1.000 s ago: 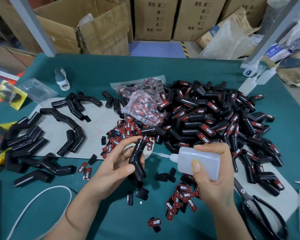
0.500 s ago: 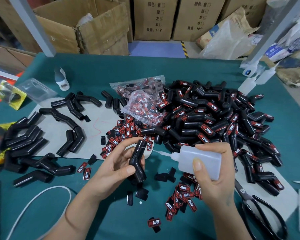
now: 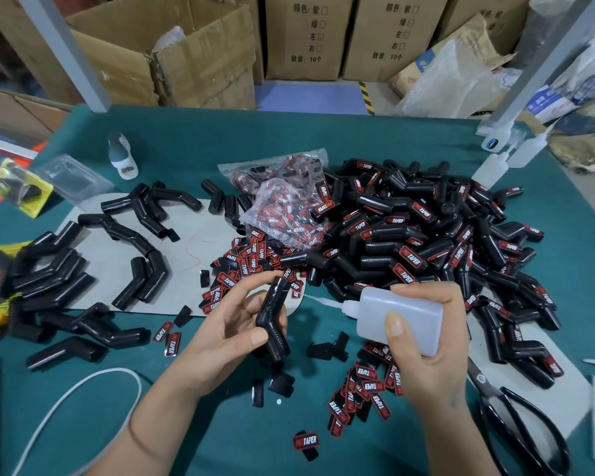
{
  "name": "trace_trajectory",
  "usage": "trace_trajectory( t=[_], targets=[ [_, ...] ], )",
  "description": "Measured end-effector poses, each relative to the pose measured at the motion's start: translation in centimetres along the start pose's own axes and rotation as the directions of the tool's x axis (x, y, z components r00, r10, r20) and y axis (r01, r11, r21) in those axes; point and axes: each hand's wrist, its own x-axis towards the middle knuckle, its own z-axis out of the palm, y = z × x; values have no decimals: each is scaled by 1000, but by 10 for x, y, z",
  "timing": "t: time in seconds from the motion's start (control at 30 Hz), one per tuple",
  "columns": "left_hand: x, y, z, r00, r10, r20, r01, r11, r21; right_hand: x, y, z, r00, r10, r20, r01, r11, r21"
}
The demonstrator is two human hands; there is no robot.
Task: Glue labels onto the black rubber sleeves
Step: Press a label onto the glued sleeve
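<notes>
A single red-and-black label (image 3: 306, 441) is seen lying nearest on the green tabletop (image 3: 193, 438), with black-handled scissors (image 3: 516, 420) at the near right and a white cord (image 3: 69, 396) curved at the near left. A loose cluster of labels (image 3: 361, 389) is spread just beside the right wrist. A bent black rubber sleeve (image 3: 273, 319) is gripped by the left hand (image 3: 231, 324), the thumb laid across its lower half and the fingers curled behind it, so that it is held roughly upright above the tabletop. A white squeeze bottle of glue (image 3: 402, 321) is clasped by the right hand (image 3: 430, 341), fingers over the top and thumb on the near face; its thin nozzle is pointed left toward the upper part of the held sleeve, and whether the tip touches the rubber cannot be told. Unlabelled sleeves (image 3: 49, 280) are gathered at the left, partly on a grey sheet (image 3: 193, 242). More labels (image 3: 248, 255) are heaped beyond the hands, next to a clear bag of labels (image 3: 285, 204). A large pile of labelled sleeves (image 3: 426, 242) is massed at the right. Two spare glue bottles (image 3: 495, 166) are stood at the far right, and cardboard boxes (image 3: 310, 36) are stacked beyond the tabletop.
</notes>
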Motion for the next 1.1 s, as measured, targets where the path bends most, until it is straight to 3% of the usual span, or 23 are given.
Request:
trace_trajectory(
  t=[1.1],
  targets=[
    [0, 1, 1, 1000, -2, -13, 2, 999, -32, 0, -1, 1, 995, -13, 96, 13, 1000, -6]
  ],
)
